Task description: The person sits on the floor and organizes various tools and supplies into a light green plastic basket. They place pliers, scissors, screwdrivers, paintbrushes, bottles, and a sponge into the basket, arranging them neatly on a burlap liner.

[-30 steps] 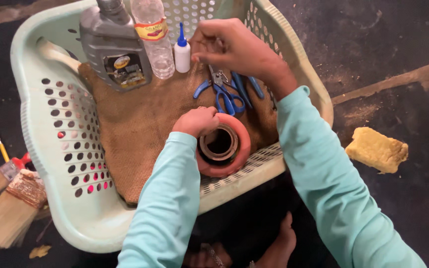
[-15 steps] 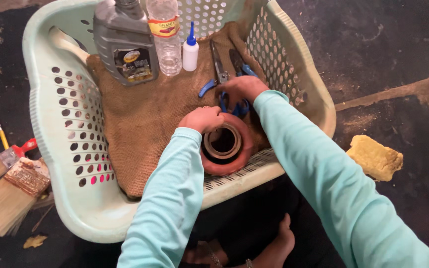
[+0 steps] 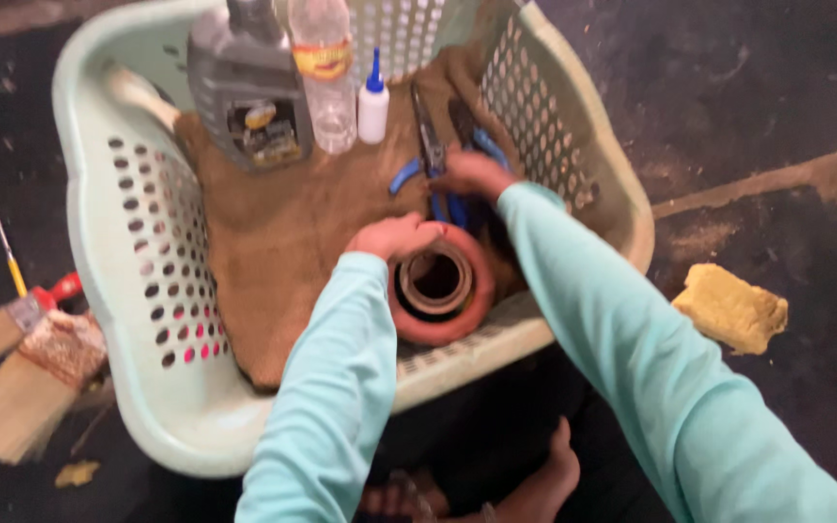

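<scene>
Left hand [image 3: 394,235] grips tape roll [image 3: 441,283]; right hand [image 3: 472,174] touches blue-handled pliers [image 3: 433,165].

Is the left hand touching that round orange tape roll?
Touching. In the head view, the left hand rests on the upper rim of the orange tape roll, fingers curled over its edge with no gap between them.

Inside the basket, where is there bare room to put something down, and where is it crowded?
The brown cloth lies bare between the grey jug and the left hand, out to the basket wall. Crowded: the back row of jug, clear bottle and small glue bottle, and the right corner, where the right hand is on blue-handled pliers beside the tape rolls.
</scene>
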